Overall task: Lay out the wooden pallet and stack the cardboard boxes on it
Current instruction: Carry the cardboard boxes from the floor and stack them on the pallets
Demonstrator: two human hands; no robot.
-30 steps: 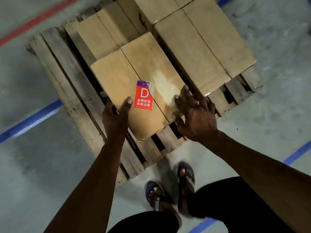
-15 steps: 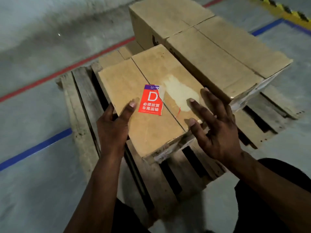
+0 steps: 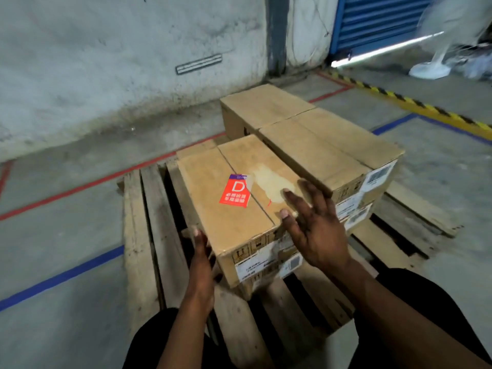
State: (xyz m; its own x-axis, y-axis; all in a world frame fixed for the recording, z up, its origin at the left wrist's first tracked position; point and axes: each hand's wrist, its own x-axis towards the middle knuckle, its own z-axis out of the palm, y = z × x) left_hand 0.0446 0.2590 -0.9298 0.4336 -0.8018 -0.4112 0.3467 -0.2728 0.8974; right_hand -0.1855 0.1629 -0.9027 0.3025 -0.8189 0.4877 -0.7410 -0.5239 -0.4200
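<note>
A wooden pallet (image 3: 138, 235) lies flat on the concrete floor. Several cardboard boxes stand on it. The nearest box (image 3: 226, 209) carries a red sticker with a white D (image 3: 235, 194) on its top. My left hand (image 3: 201, 251) lies with straight fingers along that box's left side at its near corner. My right hand (image 3: 311, 225) hovers with spread fingers over the box's near right top edge, its fingertips at or just above the cardboard. To the right stand a taller stack (image 3: 327, 153) and a far box (image 3: 261, 105).
A grey wall (image 3: 119, 62) rises close behind the pallet. Red (image 3: 93, 183) and blue (image 3: 61, 275) lines mark the floor. A yellow-black hazard strip (image 3: 415, 105) runs at the right, with a blue roller door (image 3: 378, 20) and a white fan base (image 3: 428, 70) beyond.
The view has tilted up from the floor toward the wall. My left hand slid off the box's top down to its left side. My right hand has opened and lifted slightly.
</note>
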